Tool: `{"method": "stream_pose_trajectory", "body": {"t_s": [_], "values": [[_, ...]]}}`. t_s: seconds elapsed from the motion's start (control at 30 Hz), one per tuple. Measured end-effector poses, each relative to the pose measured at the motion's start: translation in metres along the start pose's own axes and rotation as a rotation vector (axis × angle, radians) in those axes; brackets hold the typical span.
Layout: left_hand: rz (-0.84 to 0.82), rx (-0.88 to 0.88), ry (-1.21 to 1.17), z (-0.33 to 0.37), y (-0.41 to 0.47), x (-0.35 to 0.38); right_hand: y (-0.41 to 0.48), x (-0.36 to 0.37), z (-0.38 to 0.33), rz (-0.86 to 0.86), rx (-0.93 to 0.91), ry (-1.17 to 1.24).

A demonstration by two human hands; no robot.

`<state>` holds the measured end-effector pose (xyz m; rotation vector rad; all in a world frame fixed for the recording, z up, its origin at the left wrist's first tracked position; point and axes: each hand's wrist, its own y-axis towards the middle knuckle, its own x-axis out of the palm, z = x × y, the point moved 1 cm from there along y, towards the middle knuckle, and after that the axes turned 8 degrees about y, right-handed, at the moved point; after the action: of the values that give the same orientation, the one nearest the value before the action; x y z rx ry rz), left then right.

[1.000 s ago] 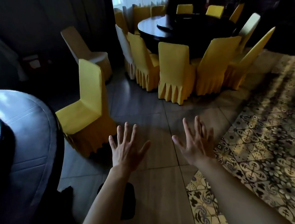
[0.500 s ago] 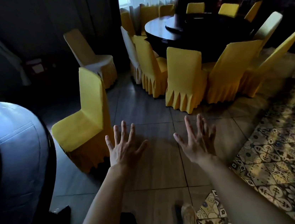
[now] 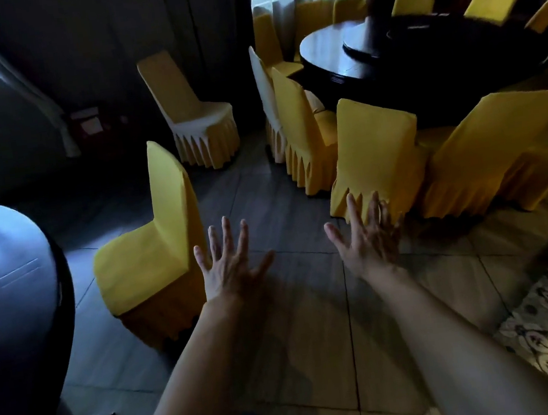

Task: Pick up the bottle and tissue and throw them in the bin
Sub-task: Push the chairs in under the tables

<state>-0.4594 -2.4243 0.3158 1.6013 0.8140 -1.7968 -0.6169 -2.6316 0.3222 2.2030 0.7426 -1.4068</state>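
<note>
Left hand point(image 3: 228, 268) and right hand point(image 3: 367, 244) spread empty over the grey tiled floor point(image 3: 283, 206); bottle, tissue and bin unseen, so locating them likely comes before any reach.

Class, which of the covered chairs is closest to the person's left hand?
The yellow chair just left of the left hand, beside the near table; the rest stand farther back, most round the far table.

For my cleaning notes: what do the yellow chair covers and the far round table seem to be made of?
Chair covers: probably matte yellow cloth; they fit the backs closely and hang in pleated skirts. Far round table: apparently dark wood with glossy lacquer; its top mirrors window light.
</note>
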Motion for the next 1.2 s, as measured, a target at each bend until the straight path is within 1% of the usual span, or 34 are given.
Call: {"method": "stream_pose_trajectory", "body": {"t_s": [0.13,0.27,0.43,0.63,0.77,0.9,1.03,1.2], "values": [[-0.013,-0.027,0.003,0.001,0.048,0.002,0.061,0.013,-0.001,-0.025,0.000,-0.026],[-0.008,-0.056,-0.006,-0.008,0.115,0.007,0.130,0.029,-0.020,-0.044,-0.023,-0.012],[0.003,-0.113,-0.028,-0.034,0.217,0.014,0.220,0.060,-0.051,-0.052,-0.050,-0.052],[0.006,-0.217,-0.081,-0.078,0.325,0.008,0.326,0.089,-0.112,-0.096,-0.077,-0.059],[0.021,-0.282,-0.082,-0.107,0.388,0.002,0.394,0.112,-0.152,-0.116,-0.119,-0.058],[0.008,-0.345,-0.080,-0.125,0.440,0.002,0.448,0.134,-0.181,-0.169,-0.165,-0.032],[-0.002,-0.392,-0.063,-0.137,0.492,0.006,0.507,0.157,-0.198,-0.218,-0.197,-0.012],[0.014,-0.479,-0.066,-0.135,0.569,0.015,0.597,0.185,-0.208,-0.265,-0.314,-0.059]]}}
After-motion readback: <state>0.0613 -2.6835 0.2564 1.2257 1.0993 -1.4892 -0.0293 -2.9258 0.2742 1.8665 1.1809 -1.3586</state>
